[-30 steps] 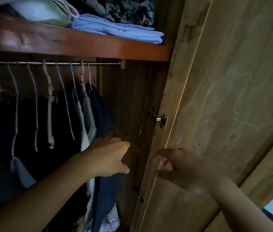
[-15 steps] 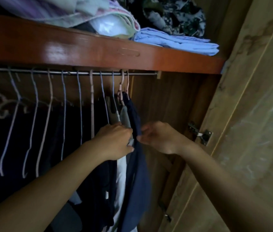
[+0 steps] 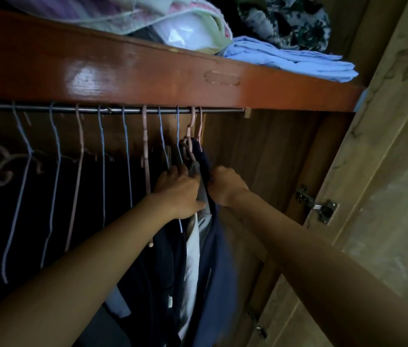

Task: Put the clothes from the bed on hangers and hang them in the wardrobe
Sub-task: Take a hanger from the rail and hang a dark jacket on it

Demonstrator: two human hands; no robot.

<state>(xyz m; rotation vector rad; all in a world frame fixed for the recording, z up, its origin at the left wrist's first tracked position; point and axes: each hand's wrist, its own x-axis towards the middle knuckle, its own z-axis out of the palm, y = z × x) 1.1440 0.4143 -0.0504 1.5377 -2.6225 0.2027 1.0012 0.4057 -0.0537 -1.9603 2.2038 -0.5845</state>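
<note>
hands risen to hung clothes (image 3: 205, 236) | empty hangers (image 3: 102, 171) left | door (image 3: 385, 196) right

The shelf (image 3: 122, 73) was glossy reddish-brown; the door (image 3: 385, 171) pale tan with a wood grain. On the shelf lay a light blue folded cloth (image 3: 293, 60), a black-and-white flowered bundle (image 3: 285, 21) and a pale green one (image 3: 213, 28). The hangers (image 3: 102, 156) were light blue and pink. A navy garment (image 3: 218, 266) hung beside a grey one (image 3: 194, 246).
</note>
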